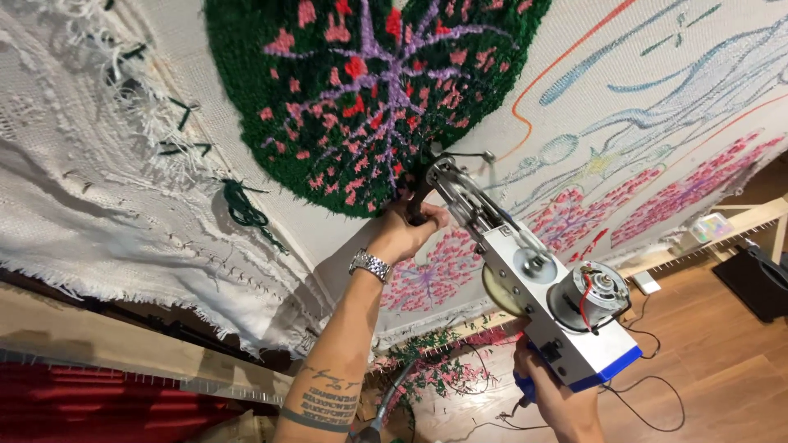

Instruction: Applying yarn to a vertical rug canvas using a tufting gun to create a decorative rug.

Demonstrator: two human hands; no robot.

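Note:
I hold a tufting gun (525, 283), a grey metal tool with a blue base and an exposed motor, against a white backing cloth (123, 164) stretched on a wooden frame. My left hand (406, 230), with a metal watch on the wrist, is shut on the gun's black front handle. My right hand (550, 394) grips the blue rear handle low in the view. The gun's needle end (435, 168) touches the cloth at the lower edge of a round green tufted patch (361, 90) with pink, red and purple yarn.
Pink tufted shapes (657, 197) and thin drawn lines cover the cloth to the right. The wooden frame bar (739, 221) has rows of nails. Yarn scraps (443, 369) and a black power cord (657, 394) lie on the wooden floor. A black box (755, 279) stands at the right.

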